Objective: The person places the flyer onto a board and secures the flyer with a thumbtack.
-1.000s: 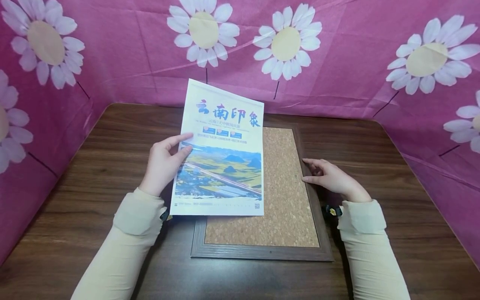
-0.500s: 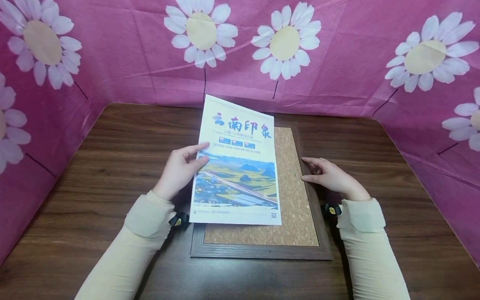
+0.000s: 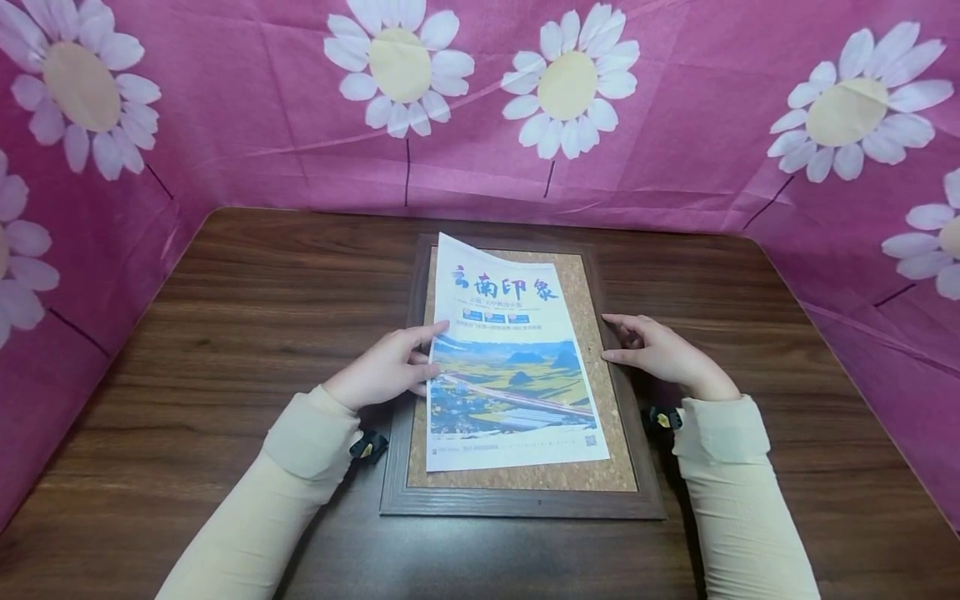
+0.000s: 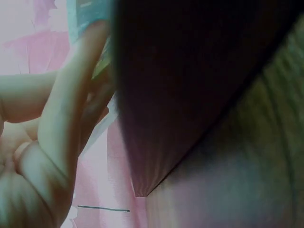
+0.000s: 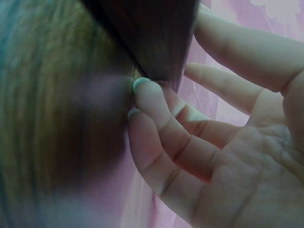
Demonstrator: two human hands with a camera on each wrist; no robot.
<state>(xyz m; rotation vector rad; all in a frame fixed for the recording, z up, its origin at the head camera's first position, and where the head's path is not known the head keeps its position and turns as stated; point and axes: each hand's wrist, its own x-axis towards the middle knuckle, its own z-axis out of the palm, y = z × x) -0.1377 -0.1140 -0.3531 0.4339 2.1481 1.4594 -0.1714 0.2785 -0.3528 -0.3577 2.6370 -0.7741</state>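
Note:
A printed poster (image 3: pixel 517 367), with blue-purple Chinese lettering over a landscape photo, lies tilted over the cork board (image 3: pixel 622 471). Its top left corner lifts and curls. My left hand (image 3: pixel 390 362) pinches the poster's left edge between thumb and fingers, just over the frame's left side. In the left wrist view, those fingers (image 4: pixel 71 95) are beside the dark side of the frame (image 4: pixel 156 118). Along the board's right side, my right hand (image 3: pixel 660 354) holds the frame edge, thumb and index finger on it. The right wrist view shows its other fingers (image 5: pixel 152 102) bent against the frame's lower edge.
The board lies on a dark wood-grain table (image 3: pixel 757 333). Pink cloth (image 3: pixel 480 179) with large white daisies hangs around the back and sides. Each wrist carries a small black device, such as the left wrist camera (image 3: pixel 367 447).
My left hand has moved right and toward me, lowering the poster from the air above the left part of the board onto the cork. My right hand has stayed at the frame edge.

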